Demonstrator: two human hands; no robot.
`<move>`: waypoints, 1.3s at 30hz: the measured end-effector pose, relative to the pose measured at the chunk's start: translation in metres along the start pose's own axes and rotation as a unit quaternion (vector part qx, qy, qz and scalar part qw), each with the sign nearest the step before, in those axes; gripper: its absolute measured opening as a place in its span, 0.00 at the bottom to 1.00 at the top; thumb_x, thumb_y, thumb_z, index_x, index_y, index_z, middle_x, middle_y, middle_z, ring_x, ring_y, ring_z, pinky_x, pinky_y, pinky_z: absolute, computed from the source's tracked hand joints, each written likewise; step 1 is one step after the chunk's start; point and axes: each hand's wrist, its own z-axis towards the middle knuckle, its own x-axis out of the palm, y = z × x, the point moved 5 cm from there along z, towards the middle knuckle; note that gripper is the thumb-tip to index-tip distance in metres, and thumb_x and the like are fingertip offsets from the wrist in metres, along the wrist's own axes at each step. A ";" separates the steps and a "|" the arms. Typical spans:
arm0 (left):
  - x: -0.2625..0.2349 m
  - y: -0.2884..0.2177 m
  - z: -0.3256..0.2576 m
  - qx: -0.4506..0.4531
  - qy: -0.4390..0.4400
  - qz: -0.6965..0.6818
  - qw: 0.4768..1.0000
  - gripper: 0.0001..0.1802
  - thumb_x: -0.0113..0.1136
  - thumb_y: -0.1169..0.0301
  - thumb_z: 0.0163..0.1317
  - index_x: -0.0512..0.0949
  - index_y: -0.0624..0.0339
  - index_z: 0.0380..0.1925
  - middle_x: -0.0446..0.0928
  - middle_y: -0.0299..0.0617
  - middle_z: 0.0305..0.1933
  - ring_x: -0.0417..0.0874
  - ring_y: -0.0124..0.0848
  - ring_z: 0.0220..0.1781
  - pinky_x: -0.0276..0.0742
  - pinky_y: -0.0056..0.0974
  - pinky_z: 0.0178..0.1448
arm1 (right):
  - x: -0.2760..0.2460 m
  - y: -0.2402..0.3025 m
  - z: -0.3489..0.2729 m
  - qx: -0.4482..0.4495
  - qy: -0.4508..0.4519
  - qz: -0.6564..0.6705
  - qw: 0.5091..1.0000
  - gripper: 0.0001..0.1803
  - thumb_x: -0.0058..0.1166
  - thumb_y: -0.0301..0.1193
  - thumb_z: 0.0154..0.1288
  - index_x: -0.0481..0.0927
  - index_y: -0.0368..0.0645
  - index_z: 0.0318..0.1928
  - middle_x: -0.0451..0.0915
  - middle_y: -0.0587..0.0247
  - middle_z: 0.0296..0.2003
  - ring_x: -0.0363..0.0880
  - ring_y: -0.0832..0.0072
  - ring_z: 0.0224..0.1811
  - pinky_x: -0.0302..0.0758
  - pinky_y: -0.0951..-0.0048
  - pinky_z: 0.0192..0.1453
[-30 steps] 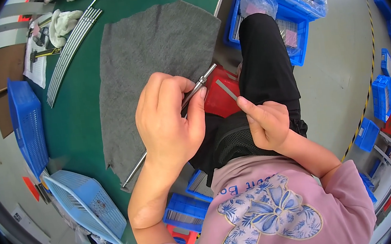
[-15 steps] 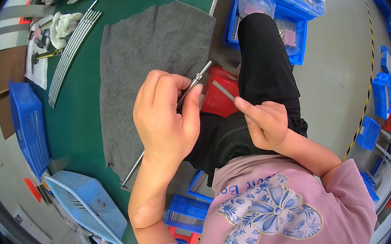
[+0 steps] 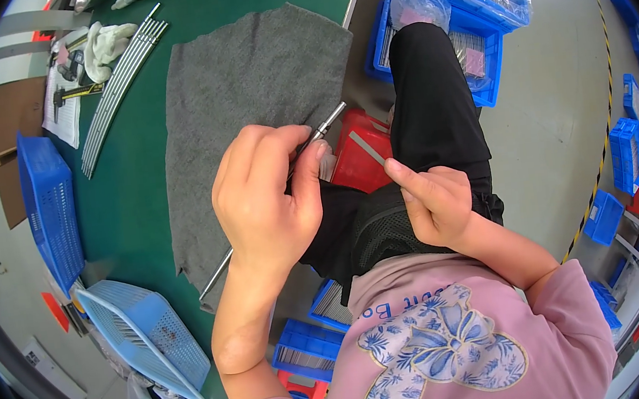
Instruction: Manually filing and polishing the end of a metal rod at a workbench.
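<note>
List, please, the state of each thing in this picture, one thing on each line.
left hand: closed around the metal rod
metal rod: held slanted over the table edge
right hand: pinching the flat file
flat file: held up, apart from the rod
grey felt cloth: spread flat on the green table
light blue basket: tipped on its side

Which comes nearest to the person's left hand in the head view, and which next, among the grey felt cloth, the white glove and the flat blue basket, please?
From the left hand:
1. Grey felt cloth, lying directly beneath and above the hand on the green table.
2. Flat blue basket, on the table's far left edge.
3. White glove, at the upper left corner.
</note>
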 end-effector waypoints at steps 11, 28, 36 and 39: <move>-0.001 -0.002 0.001 0.049 -0.017 0.031 0.998 0.09 0.69 0.81 0.44 0.80 0.62 0.27 0.74 0.39 0.26 0.75 0.37 0.26 0.70 0.38 0.29 | 0.006 0.005 0.017 0.002 -0.006 0.006 1.000 0.25 0.54 0.13 0.53 0.78 0.34 0.55 0.71 0.65 0.16 0.65 0.73 0.12 0.60 0.74 0.18; 0.005 -0.002 0.002 0.080 -0.031 0.020 0.996 0.09 0.67 0.83 0.43 0.76 0.63 0.23 0.71 0.41 0.26 0.72 0.38 0.24 0.70 0.39 0.27 | 0.010 0.018 0.068 -0.026 0.021 -0.132 0.991 0.30 0.58 0.22 0.43 0.83 0.49 0.53 0.64 0.73 0.13 0.63 0.75 0.11 0.61 0.73 0.16; 0.007 -0.005 0.003 0.092 -0.030 0.026 0.995 0.09 0.66 0.83 0.43 0.75 0.63 0.22 0.71 0.41 0.25 0.72 0.38 0.24 0.69 0.40 0.27 | 0.006 0.021 0.071 -0.028 0.038 -0.118 0.992 0.29 0.54 0.16 0.44 0.82 0.42 0.53 0.66 0.67 0.14 0.62 0.72 0.12 0.59 0.72 0.17; 0.006 -0.002 0.002 0.080 -0.036 0.016 0.996 0.08 0.66 0.83 0.44 0.75 0.63 0.22 0.71 0.40 0.25 0.72 0.38 0.24 0.69 0.40 0.27 | 0.013 0.016 0.065 -0.034 0.024 -0.111 0.993 0.30 0.54 0.16 0.44 0.82 0.42 0.53 0.66 0.67 0.14 0.62 0.73 0.12 0.59 0.72 0.17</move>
